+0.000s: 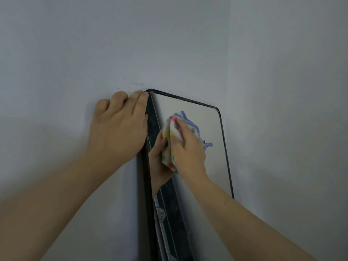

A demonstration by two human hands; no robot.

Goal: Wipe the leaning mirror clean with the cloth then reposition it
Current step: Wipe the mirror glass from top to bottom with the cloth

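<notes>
Wiping with the soft, bunched cloth (174, 132) clutched in your right hand (189, 149), you press the mirror (214, 162), which leans on the wall (188, 44) just right of your left hand (120, 127), fingers curled on its frame. Expect stiff, fragile, slippery glass, so grip both frame sides.

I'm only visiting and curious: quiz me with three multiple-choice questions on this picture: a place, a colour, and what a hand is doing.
1. Where is the left hand? A against the left edge of the black-framed rounded-corner mirror, near its top; B on its bottom edge; C in mid-air.
2. The mirror's frame is: A white; B black; C gold.
3. The right hand is: A empty; B gripping the white dotted cloth with blue edging against the glass; C waving.
Answers: 1A, fingers lie beside the top left corner; 2B, dark rim; 3B, fingers curl round the cloth.
</notes>
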